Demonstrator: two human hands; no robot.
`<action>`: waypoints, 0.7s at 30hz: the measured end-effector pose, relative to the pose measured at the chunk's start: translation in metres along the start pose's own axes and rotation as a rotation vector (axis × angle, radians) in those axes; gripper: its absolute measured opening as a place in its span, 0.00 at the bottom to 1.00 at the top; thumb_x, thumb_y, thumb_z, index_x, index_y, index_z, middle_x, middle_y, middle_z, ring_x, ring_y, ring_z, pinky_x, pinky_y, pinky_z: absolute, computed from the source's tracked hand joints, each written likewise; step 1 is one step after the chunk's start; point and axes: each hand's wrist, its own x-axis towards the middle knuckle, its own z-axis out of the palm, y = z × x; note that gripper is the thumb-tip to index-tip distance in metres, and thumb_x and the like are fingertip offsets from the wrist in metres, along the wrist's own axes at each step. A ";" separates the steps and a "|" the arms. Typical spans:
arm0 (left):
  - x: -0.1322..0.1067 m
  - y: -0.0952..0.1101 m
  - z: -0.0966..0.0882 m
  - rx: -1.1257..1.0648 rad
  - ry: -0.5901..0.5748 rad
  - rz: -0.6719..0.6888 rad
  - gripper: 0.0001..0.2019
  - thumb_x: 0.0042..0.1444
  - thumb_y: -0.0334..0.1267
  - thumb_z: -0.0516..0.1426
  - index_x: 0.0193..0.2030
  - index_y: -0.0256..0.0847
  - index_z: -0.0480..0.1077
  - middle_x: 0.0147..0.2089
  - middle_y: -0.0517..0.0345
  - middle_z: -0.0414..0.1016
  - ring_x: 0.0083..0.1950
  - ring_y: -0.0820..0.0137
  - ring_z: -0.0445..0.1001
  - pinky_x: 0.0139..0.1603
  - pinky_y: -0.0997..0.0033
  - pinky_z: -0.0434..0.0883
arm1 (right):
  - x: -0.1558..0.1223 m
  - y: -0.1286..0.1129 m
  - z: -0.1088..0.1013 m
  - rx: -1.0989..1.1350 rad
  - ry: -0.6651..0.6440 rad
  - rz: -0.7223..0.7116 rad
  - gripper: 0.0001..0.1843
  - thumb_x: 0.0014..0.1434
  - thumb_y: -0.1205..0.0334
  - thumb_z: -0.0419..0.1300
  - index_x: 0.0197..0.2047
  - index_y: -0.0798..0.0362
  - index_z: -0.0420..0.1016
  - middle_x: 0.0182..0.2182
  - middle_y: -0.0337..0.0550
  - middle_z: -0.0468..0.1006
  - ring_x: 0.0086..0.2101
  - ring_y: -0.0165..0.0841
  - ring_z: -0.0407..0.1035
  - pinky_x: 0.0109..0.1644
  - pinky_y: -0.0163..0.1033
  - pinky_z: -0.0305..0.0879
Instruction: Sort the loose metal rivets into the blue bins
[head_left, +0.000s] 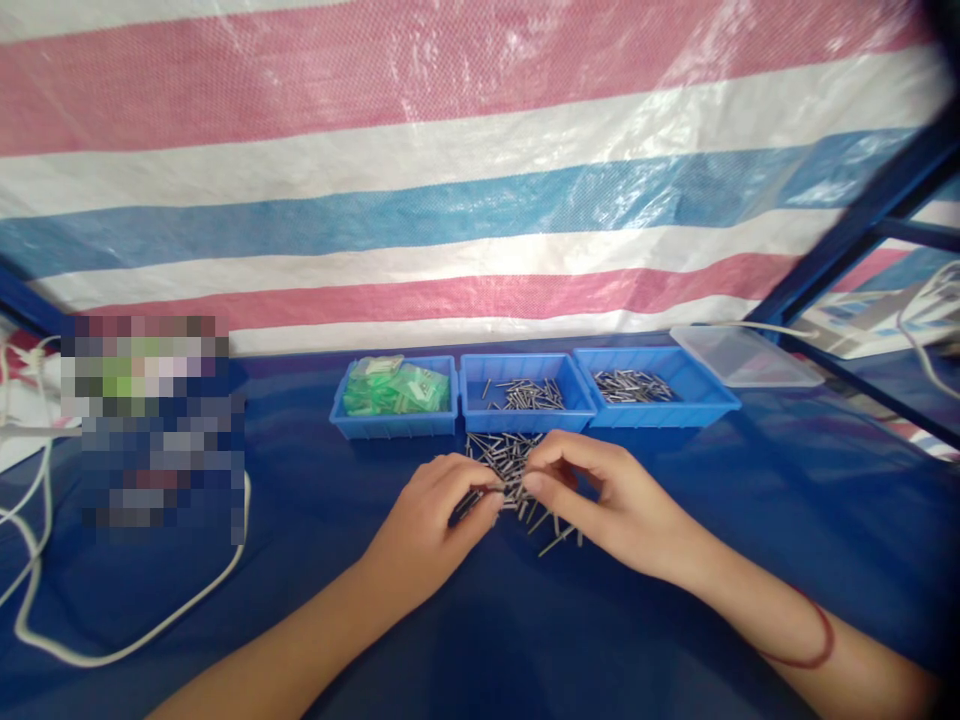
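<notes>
A loose heap of thin grey metal pins lies on the blue table cover in front of three blue trays. My left hand rests at the heap's left edge, fingers curled and pinched on a few pins. My right hand is at the heap's right edge, thumb and forefinger pinched together on pins at the middle. The two hands' fingertips almost touch. A few stray pins lie just below my right hand.
The left tray holds small green packets, the middle tray and right tray hold more pins. A clear plastic lid lies at the back right. A white cable loops at the left. A striped tarp hangs behind.
</notes>
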 end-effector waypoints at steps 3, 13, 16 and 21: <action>-0.002 0.000 -0.001 0.146 -0.036 0.033 0.08 0.62 0.37 0.55 0.47 0.43 0.69 0.45 0.56 0.74 0.48 0.66 0.70 0.49 0.64 0.62 | 0.003 0.009 -0.023 -0.124 0.249 0.022 0.11 0.61 0.55 0.56 0.33 0.52 0.71 0.28 0.40 0.73 0.29 0.31 0.66 0.33 0.36 0.62; 0.001 -0.006 0.002 0.408 -0.151 -0.005 0.10 0.61 0.40 0.56 0.48 0.44 0.72 0.48 0.56 0.73 0.49 0.61 0.67 0.46 0.59 0.61 | 0.019 0.062 -0.073 -0.859 0.533 0.300 0.13 0.60 0.53 0.55 0.35 0.51 0.78 0.26 0.42 0.77 0.30 0.40 0.71 0.31 0.40 0.51; 0.000 -0.007 0.002 0.425 -0.154 -0.006 0.08 0.63 0.39 0.54 0.46 0.45 0.72 0.47 0.57 0.73 0.48 0.63 0.67 0.45 0.60 0.60 | 0.017 0.057 -0.063 -0.851 0.500 0.227 0.13 0.61 0.53 0.54 0.37 0.50 0.77 0.26 0.40 0.76 0.30 0.38 0.71 0.32 0.39 0.53; -0.002 -0.007 0.003 0.447 -0.122 0.012 0.07 0.62 0.39 0.54 0.41 0.43 0.73 0.44 0.57 0.73 0.46 0.63 0.67 0.44 0.61 0.59 | 0.011 0.033 -0.044 -0.732 0.450 0.002 0.11 0.61 0.58 0.55 0.36 0.52 0.77 0.25 0.40 0.75 0.29 0.35 0.69 0.37 0.40 0.56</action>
